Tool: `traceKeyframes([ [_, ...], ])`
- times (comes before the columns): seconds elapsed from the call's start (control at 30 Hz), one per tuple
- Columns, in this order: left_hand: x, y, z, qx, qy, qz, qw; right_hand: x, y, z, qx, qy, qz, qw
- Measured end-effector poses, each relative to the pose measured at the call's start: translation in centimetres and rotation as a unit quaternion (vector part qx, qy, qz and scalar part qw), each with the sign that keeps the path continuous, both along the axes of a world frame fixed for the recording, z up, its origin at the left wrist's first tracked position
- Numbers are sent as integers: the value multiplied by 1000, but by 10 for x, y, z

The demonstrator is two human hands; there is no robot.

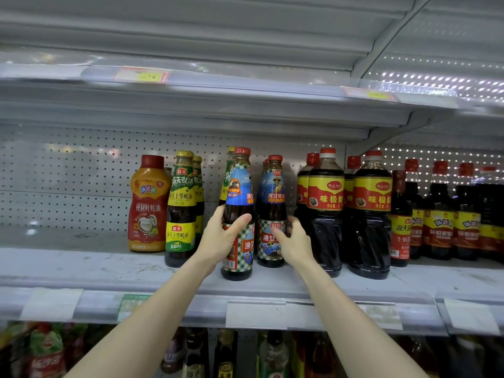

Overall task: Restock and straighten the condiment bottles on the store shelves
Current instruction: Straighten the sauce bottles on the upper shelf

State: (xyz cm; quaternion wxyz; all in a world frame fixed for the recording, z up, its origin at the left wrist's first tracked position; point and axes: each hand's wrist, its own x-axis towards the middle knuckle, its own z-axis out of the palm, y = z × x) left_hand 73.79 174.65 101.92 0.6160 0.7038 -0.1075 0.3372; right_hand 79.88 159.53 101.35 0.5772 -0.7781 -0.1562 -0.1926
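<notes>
Left hand point(218, 236) round bottle point(241, 186), soy bottles point(326, 203) nearby

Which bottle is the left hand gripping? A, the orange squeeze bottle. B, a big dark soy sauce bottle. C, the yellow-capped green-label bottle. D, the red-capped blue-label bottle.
D: the left hand wraps the red-capped blue-label bottle near its middle.

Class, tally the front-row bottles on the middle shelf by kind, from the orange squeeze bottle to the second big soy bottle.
Orange squeeze bottle: 1
Green-label bottle: 1
Blue-label bottles: 2
Big soy bottles: 2
Total: 6
</notes>
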Motion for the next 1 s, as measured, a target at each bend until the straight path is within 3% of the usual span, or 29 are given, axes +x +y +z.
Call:
traceKeyframes([
  [1.0, 3, 2, -2, -2, -4, 4, 1000, 16, 4, 0, -21, 1, 2, 1000],
])
